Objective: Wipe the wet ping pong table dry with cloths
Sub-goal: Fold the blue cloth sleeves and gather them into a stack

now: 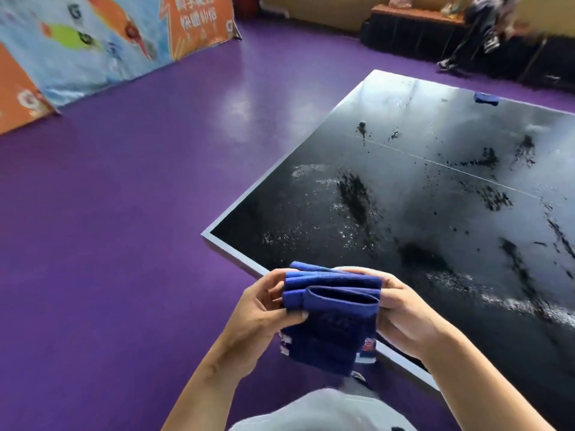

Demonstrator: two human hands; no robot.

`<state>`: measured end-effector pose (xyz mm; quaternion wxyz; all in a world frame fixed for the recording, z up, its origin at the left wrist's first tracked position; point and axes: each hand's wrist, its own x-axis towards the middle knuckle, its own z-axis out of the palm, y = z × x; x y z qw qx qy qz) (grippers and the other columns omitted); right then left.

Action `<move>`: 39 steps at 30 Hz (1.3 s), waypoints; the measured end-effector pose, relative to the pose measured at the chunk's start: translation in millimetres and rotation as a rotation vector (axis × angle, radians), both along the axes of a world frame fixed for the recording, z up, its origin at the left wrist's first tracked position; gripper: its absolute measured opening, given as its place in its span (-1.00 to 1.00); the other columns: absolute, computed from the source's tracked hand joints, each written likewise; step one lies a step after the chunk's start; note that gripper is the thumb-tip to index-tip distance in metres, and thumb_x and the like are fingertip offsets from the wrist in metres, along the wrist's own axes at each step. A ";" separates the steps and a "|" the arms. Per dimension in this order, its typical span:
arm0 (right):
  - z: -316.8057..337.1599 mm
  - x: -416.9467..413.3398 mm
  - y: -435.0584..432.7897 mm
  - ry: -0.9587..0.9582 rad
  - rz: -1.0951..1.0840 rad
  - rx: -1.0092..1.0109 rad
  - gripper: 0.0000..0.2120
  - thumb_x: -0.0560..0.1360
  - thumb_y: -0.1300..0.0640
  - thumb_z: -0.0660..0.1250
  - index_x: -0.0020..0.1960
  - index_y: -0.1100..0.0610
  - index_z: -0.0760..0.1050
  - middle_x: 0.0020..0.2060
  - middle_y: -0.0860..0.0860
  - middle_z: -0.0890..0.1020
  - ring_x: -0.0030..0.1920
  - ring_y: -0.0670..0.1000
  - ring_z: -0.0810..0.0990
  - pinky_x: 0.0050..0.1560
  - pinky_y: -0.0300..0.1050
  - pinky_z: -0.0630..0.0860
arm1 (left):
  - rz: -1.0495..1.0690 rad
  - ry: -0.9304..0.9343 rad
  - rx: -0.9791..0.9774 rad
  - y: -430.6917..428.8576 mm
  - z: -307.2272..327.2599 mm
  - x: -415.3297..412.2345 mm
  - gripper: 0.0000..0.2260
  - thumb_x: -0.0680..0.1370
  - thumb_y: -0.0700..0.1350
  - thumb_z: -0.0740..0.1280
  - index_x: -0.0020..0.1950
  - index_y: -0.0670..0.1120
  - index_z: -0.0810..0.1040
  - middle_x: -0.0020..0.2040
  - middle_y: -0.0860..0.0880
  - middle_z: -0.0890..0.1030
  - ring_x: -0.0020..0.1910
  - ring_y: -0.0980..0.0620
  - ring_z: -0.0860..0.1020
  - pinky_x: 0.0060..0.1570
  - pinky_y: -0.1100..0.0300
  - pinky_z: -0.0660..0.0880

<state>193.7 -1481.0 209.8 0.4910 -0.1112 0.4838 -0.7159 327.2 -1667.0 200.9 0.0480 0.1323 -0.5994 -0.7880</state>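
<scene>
Grip: both hands hold one folded blue cloth (pixel 331 309) in the air, each pinching one end of it.
Left hand: the left hand (pixel 264 309) is at the cloth's left end, thumb pressed on the near face and fingers curled behind the folds.
Right hand: the right hand (pixel 404 312) is at the right end, fingers wrapped over the top edge and the palm turned toward the cloth.
Arms: both bare forearms rise from the bottom of the view and meet at the cloth, in front of the person's chest.
Cloth: deep blue, folded into several thick layers whose rounded edges face up; the lower part hangs down with small white and red markings near its bottom corners.
Cloth position: held above the near edge of the table (pixel 404 213), close to its near left corner, not touching the top.
Table: black top with a pale rim and a thin white centre line; streaks and patches of water beads are scattered over it.
Second cloth: another blue cloth (pixel 486 98) lies at the table's far edge.
Floor: a purple floor (pixel 124 213) surrounds the table.
Barriers: colourful printed panels (pixel 93 42) stand at the far left.
</scene>
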 end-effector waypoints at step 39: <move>-104.9 -160.1 -706.2 0.757 0.158 0.751 -0.34 0.52 -0.20 0.36 0.55 -0.12 0.22 0.49 -0.14 0.33 0.45 -0.13 0.30 0.42 -0.11 0.29 | 0.632 -0.539 0.151 -673.8 -74.1 -125.2 -0.77 0.47 -0.29 0.47 0.10 -0.13 0.60 0.04 -0.14 0.71 0.02 -0.21 0.68 0.00 -0.16 0.61</move>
